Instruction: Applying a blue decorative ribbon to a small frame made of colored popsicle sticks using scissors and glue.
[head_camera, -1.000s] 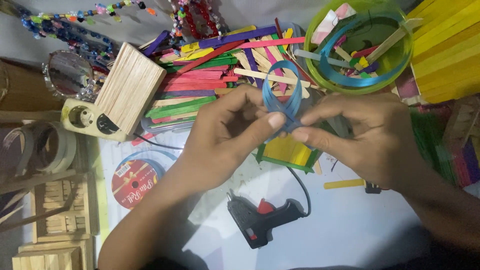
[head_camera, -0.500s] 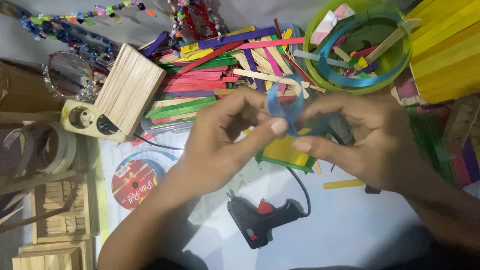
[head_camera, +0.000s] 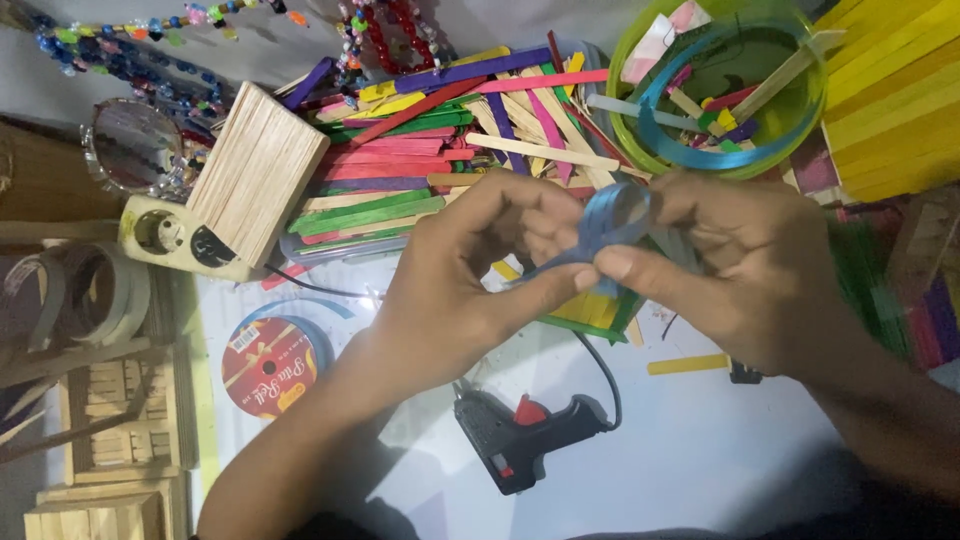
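The left hand (head_camera: 470, 290) and right hand (head_camera: 740, 270) both pinch a looped blue ribbon (head_camera: 610, 222) between fingertips; below them a black glue gun (head_camera: 520, 435) lies on the white surface (head_camera: 720, 450).

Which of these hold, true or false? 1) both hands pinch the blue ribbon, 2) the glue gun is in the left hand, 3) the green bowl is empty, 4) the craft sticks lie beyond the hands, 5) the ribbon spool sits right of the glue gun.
1) Both the left hand and the right hand pinch the blue ribbon, which forms a loop: true.
2) False: the glue gun lies on the white surface below the hands, untouched.
3) False: the green bowl holds blue ribbon and sticks.
4) The coloured craft sticks lie piled beyond the hands: true.
5) False: the red ribbon spool lies left of the glue gun.
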